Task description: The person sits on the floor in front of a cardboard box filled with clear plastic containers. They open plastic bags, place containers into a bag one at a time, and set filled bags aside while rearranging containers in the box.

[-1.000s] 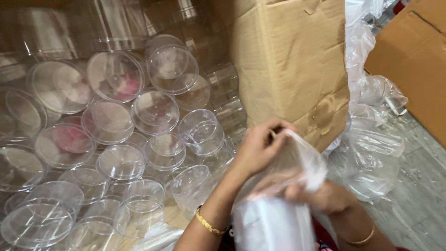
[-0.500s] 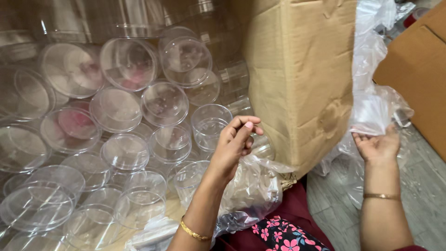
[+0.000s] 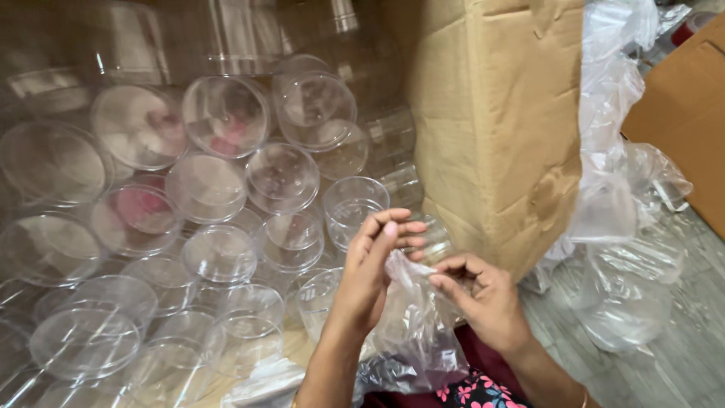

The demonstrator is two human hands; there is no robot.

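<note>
My left hand (image 3: 371,266) and my right hand (image 3: 483,296) meet low in the middle of the view, both pinching the top edge of a thin clear plastic bag (image 3: 414,331) that hangs crumpled between them over my lap. The left hand's fingers are raised and half curled on the bag's left edge. With thumb and fingers, the right hand grips the bag's right edge. Just behind the hands lies a heap of clear plastic cups (image 3: 219,227), lying and standing in several directions.
A tall brown cardboard box (image 3: 498,128) stands right behind the hands. More crumpled clear plastic wrap (image 3: 627,227) lies on the grey floor at the right, beside another cardboard box (image 3: 683,113). A piece of white plastic (image 3: 264,381) lies at the bottom.
My right hand has come back from the plastic wrap at the right and joined the left hand on the clear bag. The bag is now held up between both hands.
</note>
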